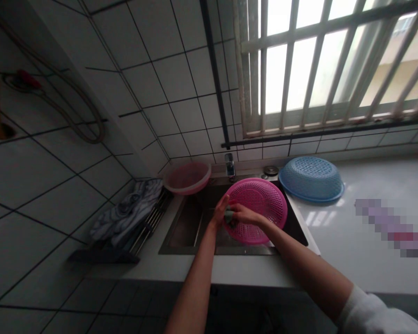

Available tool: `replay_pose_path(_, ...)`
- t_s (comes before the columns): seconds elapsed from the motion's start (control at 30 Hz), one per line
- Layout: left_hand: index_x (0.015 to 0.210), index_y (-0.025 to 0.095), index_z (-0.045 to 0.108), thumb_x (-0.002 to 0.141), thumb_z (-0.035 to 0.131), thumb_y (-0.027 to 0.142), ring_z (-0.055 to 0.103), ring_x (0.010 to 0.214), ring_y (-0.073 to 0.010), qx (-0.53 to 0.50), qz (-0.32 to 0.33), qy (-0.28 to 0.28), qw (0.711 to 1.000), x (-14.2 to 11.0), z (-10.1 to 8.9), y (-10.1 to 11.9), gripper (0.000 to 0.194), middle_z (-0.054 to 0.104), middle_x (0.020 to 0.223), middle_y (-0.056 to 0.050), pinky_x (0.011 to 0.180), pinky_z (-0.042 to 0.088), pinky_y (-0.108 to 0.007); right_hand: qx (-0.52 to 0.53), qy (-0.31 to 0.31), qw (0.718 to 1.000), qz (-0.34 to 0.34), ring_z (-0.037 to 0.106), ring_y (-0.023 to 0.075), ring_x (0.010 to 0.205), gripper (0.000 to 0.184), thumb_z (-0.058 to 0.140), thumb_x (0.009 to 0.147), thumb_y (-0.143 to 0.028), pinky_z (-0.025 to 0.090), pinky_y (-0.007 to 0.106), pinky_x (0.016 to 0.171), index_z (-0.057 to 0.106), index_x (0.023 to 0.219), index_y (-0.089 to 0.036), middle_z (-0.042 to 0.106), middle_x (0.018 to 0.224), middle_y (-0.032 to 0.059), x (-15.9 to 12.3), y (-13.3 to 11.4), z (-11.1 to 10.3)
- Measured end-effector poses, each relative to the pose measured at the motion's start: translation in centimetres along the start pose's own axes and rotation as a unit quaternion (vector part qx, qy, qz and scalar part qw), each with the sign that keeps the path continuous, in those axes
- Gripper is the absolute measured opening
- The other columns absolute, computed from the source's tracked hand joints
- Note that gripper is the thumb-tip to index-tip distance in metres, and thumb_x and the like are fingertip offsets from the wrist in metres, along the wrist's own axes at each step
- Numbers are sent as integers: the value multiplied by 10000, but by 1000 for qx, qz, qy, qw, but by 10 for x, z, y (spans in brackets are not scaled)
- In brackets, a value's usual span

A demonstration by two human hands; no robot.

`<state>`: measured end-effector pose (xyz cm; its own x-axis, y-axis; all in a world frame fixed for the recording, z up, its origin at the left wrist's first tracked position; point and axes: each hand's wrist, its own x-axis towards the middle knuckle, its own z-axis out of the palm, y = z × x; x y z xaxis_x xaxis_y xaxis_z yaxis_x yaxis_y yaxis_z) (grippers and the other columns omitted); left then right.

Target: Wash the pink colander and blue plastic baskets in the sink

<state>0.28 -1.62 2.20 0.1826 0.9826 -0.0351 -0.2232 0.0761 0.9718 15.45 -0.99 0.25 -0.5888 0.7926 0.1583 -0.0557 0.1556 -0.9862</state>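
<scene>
A pink plastic colander (271, 202) is held tilted over the sink (181, 234), its perforated inside facing me. My left hand (219, 214) grips the colander's left rim, thumb pointing up. My right hand (244, 215) reaches across the colander's inside and has its fingers closed on a small green scouring pad (229, 215), pressed against the left rim beside my left hand. The fingertips of the right hand are partly hidden by the pad. Behind the colander stands the faucet (230, 167); whether water runs cannot be made out.
A pink basin (188, 180) rests on the sink's back left corner. To the right, a blue perforated basket (311, 178) lies upside down on the white counter (355, 176). A striped cloth (132, 208) sits on a rack at left. A barred window (320, 69) is above.
</scene>
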Motion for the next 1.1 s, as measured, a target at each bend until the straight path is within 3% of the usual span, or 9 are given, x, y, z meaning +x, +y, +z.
replay_pose_path(0.17,1161,154,768,721,800,720,672,1123,-294,-36,19,-51,998,-3,12,4,717,770,1110,-114,1055,470,-406,-27,259,964,-52,555,163,728,134,558,803,-276,453,237,650,644,861,-191,660,804,22,5,-2,-19)
replay_pose_path(0.37,1062,157,779,699,828,689,676,1063,-290,17,6,-33,999,-2,3,5,646,775,1052,-100,998,482,-400,-55,-9,998,-6,555,160,643,106,609,759,-234,449,257,612,682,813,-181,678,764,26,1,10,-3)
replay_pose_path(0.57,1139,165,774,731,817,683,658,1149,-286,-12,24,-50,998,0,6,1,661,765,1155,-108,1061,455,-394,-55,229,970,-63,585,182,763,156,555,794,-284,484,283,714,656,858,-183,694,876,43,4,2,-18)
replay_pose_path(0.63,1152,147,770,750,762,745,669,1120,-289,-18,14,-52,998,-1,6,1,720,772,1118,-121,1018,482,-394,-43,207,976,-54,568,172,721,157,552,804,-293,476,274,681,649,859,-183,674,825,31,4,0,-15)
replay_pose_path(0.77,1032,113,781,719,697,841,695,960,-270,9,-23,-13,1000,0,0,1,797,771,955,-112,865,515,-360,-14,20,999,-40,562,159,663,150,594,793,-285,459,256,620,671,861,-176,669,789,29,2,6,2)
replay_pose_path(0.83,1026,121,780,706,744,803,692,955,-259,20,-15,-5,1000,1,-1,2,755,769,951,-94,868,506,-350,-9,49,997,-51,567,161,677,154,594,788,-289,463,256,627,669,857,-173,675,803,34,2,8,1)
replay_pose_path(0.97,1128,149,775,758,764,730,669,1095,-275,-12,15,-52,998,2,4,2,689,781,1047,-94,1002,469,-379,-11,240,968,-72,567,172,731,169,579,798,-334,476,263,665,636,840,-181,671,825,32,5,5,-19)
replay_pose_path(1.03,1099,145,784,773,739,747,669,1101,-282,-39,1,-66,997,2,5,2,685,785,1015,-98,1014,467,-388,-8,230,971,-69,562,170,722,175,579,811,-346,476,263,661,634,849,-185,662,814,25,5,4,-19)
replay_pose_path(1.1,982,136,797,751,731,778,686,1024,-277,-49,-30,-52,997,3,2,1,686,779,916,-91,963,489,-378,-4,131,990,-60,561,162,687,161,579,810,-324,472,261,644,646,857,-185,654,791,18,4,5,-10)
